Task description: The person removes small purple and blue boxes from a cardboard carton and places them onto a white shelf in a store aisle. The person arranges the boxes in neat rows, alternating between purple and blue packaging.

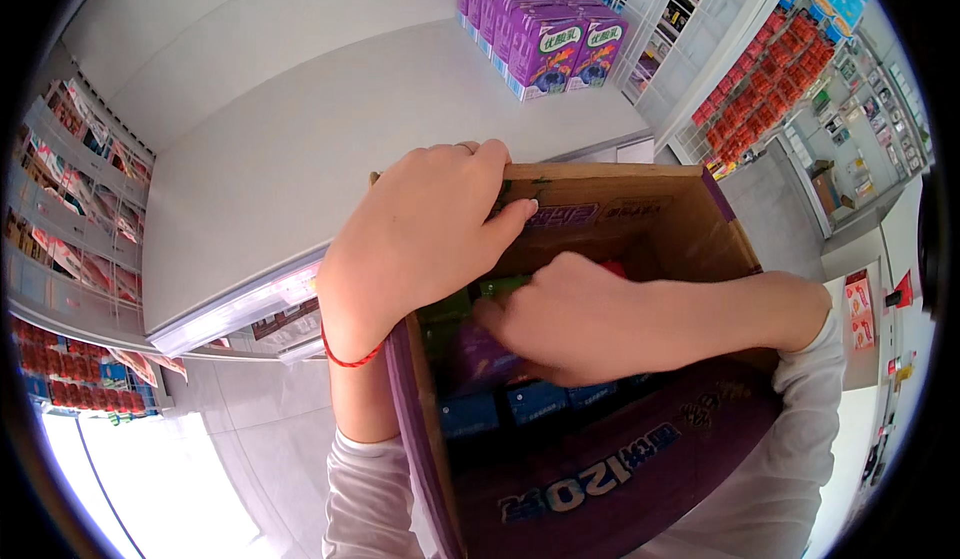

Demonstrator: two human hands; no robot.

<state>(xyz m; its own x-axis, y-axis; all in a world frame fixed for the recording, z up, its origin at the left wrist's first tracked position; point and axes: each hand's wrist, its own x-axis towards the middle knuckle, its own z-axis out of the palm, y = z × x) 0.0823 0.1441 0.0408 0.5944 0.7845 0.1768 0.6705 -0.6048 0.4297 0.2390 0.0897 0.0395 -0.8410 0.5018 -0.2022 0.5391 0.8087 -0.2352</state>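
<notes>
A purple-printed cardboard box (570, 476) is in front of me, tilted, with its top open and a near flap hanging inwards. My left hand (424, 221) grips the box's far rim, thumb inside and fingers over the outside; a red cord circles that wrist. Inside the box, my right hand (577, 319) has its fingers and thumb around a purple drink carton (480, 356), blurred and partly covered by the hand. Several blue cartons (536, 403) stand in a row below it. Green packs (446, 307) lie deeper at the left, in shadow.
A white shelf (285, 154) spans the area beyond the box. Several purple yogurt-drink cartons (544, 56) stand in rows at its back right, beside a wire rack (637, 56). Red snack packs (772, 78) hang farther right. Another wire rack (82, 214) holds packages at left.
</notes>
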